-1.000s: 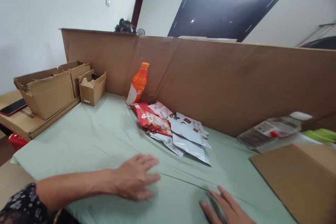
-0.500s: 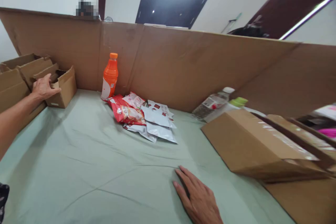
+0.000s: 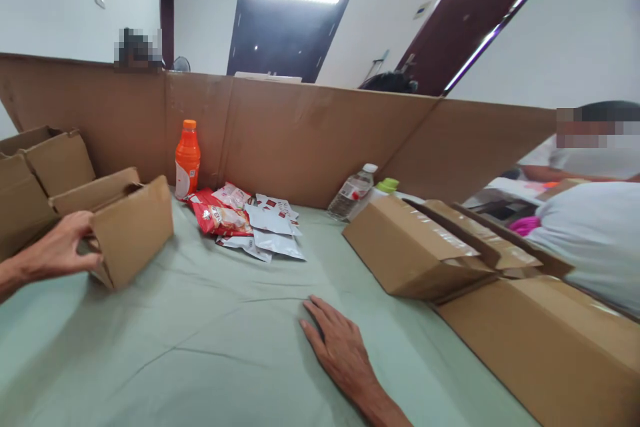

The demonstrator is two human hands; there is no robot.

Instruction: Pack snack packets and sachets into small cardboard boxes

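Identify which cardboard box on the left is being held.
The small open-topped cardboard box nearest the orange-capped bottle: the left grip has it by its near end, while the other left-side boxes are unheld.

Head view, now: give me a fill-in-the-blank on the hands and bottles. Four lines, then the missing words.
1. The left hand grips the small box, which is made of ____.
2. The right hand rests palm ____ on the cloth.
3. The orange bottle stands ____, while the clear bottle leans.
4. The clear bottle has a ____ cap.

Missing words: cardboard; down; upright; white.
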